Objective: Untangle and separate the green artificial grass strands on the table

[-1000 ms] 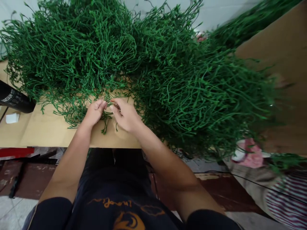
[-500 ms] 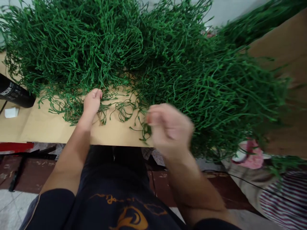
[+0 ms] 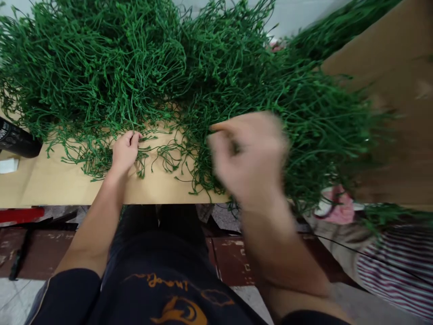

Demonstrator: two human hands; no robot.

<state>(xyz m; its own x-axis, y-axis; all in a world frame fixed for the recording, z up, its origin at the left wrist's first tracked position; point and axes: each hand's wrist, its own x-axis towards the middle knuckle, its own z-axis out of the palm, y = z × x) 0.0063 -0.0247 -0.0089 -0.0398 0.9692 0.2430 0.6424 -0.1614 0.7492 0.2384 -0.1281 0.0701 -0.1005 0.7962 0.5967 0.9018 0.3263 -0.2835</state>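
Note:
Tangled green plastic stems with small knobbed tips [image 3: 101, 67] form a big heap along the back of the cardboard-covered table [image 3: 162, 192]. My left hand [image 3: 125, 151] rests low over a thin scatter of these stems, thumb and fingers pinched together. A green stem pokes out at its fingertips. Smeared by motion, my right hand [image 3: 250, 155] hovers in front of the right-hand pile of stems [image 3: 324, 117]. Its fingers are curled, with the thumb and index finger near each other. Whether anything is between them cannot be made out.
A black bottle [image 3: 16, 137] lies at the left edge, with a white paper piece [image 3: 8, 165] near it. At right rises a brown cardboard sheet [image 3: 392, 99]. Below it are a pink cloth [image 3: 340, 207] and someone's striped garment [image 3: 399, 266].
My right hand has moved up and slightly right, its thumb and index finger now more apart. My left hand has stayed almost in place. The whole view has shifted a little.

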